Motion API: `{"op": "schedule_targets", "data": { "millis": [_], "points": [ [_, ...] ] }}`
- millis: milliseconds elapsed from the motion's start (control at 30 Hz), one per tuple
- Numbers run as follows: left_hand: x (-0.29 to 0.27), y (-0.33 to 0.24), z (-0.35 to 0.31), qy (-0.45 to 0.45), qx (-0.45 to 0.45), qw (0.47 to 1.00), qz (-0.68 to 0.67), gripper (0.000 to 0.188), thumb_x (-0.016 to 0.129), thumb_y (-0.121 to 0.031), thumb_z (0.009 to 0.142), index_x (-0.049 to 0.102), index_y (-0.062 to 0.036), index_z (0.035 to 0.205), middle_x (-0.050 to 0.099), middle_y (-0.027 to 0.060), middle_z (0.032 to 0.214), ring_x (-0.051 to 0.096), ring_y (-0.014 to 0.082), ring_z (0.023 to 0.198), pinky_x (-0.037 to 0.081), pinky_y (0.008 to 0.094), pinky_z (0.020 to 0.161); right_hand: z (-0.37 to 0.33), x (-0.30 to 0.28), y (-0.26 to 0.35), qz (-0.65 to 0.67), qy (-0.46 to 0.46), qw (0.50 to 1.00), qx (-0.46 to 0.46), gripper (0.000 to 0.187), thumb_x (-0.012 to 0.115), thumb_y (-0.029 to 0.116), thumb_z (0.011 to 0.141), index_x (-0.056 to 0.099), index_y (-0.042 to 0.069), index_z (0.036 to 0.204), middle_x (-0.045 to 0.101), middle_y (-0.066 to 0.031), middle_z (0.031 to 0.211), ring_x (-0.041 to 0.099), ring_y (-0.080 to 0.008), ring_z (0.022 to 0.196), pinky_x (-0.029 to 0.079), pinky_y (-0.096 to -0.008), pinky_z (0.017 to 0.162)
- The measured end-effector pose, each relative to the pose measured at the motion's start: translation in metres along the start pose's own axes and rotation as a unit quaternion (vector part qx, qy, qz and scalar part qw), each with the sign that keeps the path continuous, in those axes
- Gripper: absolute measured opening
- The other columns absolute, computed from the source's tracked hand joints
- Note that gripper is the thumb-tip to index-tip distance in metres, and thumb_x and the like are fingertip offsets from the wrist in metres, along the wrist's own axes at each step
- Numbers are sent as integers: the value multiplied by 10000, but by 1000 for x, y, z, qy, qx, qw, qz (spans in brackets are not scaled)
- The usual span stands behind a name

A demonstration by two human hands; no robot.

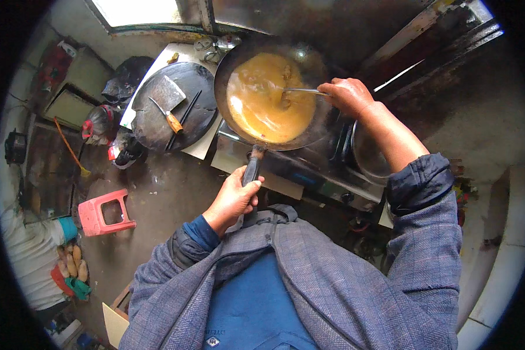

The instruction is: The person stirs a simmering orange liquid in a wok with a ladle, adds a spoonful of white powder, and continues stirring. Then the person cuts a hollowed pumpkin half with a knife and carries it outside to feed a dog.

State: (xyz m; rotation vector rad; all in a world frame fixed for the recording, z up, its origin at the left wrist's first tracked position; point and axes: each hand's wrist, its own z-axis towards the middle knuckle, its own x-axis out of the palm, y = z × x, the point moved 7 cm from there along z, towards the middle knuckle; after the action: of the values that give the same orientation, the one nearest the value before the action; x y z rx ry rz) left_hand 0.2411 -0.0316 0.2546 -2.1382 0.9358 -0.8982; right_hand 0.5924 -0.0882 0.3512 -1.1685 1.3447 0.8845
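A black wok (221, 96) on the stove holds a yellow-brown soupy liquid (262, 99) with a glossy surface. My left hand (233, 195) is wrapped round the wok's black handle (252, 166). Over the wok's right rim, my right hand (351, 96) is closed on the thin metal handle of a utensil (305, 90). Its far end dips into the liquid, so whether it is a ladle or a spatula is hidden. Darker lumps show in the liquid beside it.
Left of the wok, a round dark chopping board (204, 114) carries a cleaver (167, 93), a wooden-handled knife (172, 121) and black chopsticks (184, 119). A second pan (361, 157) sits on the right. A red plastic stool (90, 216) stands on the floor at left.
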Motion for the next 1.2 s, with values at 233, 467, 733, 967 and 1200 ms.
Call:
{"op": "schedule_targets", "data": {
  "millis": [233, 467, 733, 967, 1200],
  "points": [
    [-1, 1, 0, -2, -5, 1000, 14, 303, 633, -151, 1033, 548, -40, 1302, 623, -3, 926, 560, 42, 615, 456, 203, 482, 10, -21, 21, -32, 41, 998, -45, 297, 723, 205, 941, 721, 192, 1238, 726, -129, 992, 729, -356, 967, 589, -478, 810],
    [-1, 2, 2, 13, -5, 1000, 17, 338, 635, -152, 1033, 523, -34, 1328, 622, 0, 939, 560, 45, 614, 455, 203, 483, 8, -83, 25, -109, 108, 988, -26, 156, 704, 189, 887, 772, 159, 1025, 768, -124, 889, 759, -346, 889, 608, -462, 798],
    [-1, 2, 4, 17, 2, 1000, 23, 351, 636, -162, 1032, 514, -22, 1330, 617, 4, 927, 553, 47, 605, 445, 205, 475, -14, -136, 32, -78, 255, 964, -2, 121, 692, 155, 845, 754, 60, 801, 741, -150, 775, 747, -349, 782, 582, -446, 719],
    [-2, 5, 7, 25, 4, 999, 29, 348, 640, -174, 1031, 521, -19, 1319, 619, 7, 923, 553, 48, 592, 439, 206, 466, -12, -105, 77, -44, 360, 912, -193, 181, 622, 150, 898, 719, 23, 814, 709, -156, 724, 737, -294, 716, 558, -430, 672],
    [-4, 8, 8, 17, -3, 1000, 21, 353, 649, -168, 1030, 522, -14, 1321, 639, 10, 974, 559, 50, 593, 440, 203, 462, 9, -69, 101, -30, 234, 972, 6, 193, 643, 113, 901, 797, 16, 964, 776, -218, 1022, 766, -373, 1009, 612, -450, 895]
  ]
}}
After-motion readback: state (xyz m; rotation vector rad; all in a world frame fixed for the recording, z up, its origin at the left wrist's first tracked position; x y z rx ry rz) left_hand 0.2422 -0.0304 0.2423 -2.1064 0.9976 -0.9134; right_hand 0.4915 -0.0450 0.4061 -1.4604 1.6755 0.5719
